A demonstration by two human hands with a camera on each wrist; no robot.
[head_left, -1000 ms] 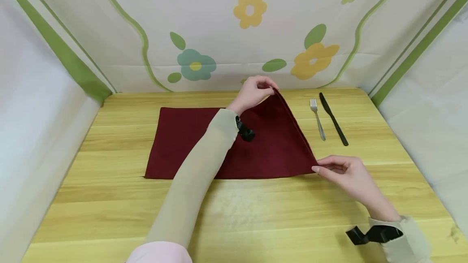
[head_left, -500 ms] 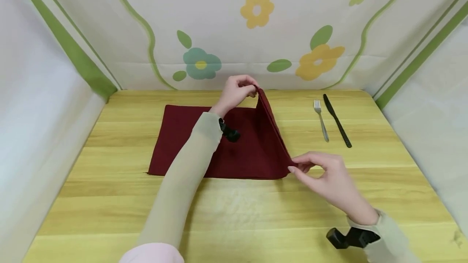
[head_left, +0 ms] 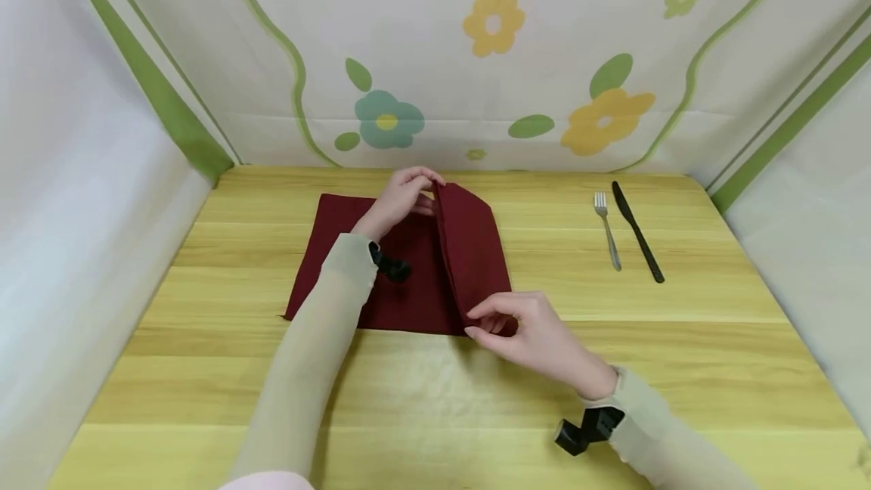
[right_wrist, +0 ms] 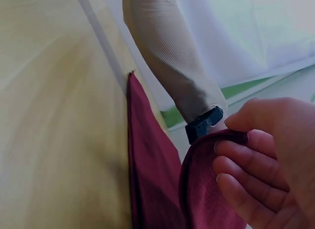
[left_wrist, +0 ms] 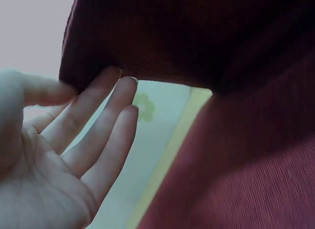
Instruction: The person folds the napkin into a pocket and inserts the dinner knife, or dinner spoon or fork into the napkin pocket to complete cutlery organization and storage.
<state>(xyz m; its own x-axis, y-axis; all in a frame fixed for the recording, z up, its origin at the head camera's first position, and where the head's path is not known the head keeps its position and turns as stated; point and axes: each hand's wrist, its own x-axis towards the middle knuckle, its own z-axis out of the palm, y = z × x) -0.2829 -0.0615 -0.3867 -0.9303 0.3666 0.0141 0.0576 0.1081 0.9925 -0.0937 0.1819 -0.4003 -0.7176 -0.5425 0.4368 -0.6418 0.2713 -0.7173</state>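
A dark red cloth napkin (head_left: 411,278) lies on the wooden table, its right part lifted and folded over toward the left. At the far end of the raised edge, my left hand (head_left: 403,201) pinches the corner between thumb and index finger. The other fingers of that hand (left_wrist: 93,125) extend beneath the cloth in the left wrist view. My right hand (head_left: 527,327) pinches the near corner of the same edge. In the right wrist view the cloth's hem (right_wrist: 211,138) runs between the thumb and fingers of my right hand (right_wrist: 266,165).
A fork (head_left: 608,229) and a black knife (head_left: 638,233) lie side by side on the right of the wooden table (head_left: 721,369). A white curtain with printed flowers (head_left: 435,59) hangs behind the far edge, with white fabric on both sides.
Both hands have moved left, carrying the napkin's right edge up and over. The left hand has also come lower, and the flap now shows its outer side.
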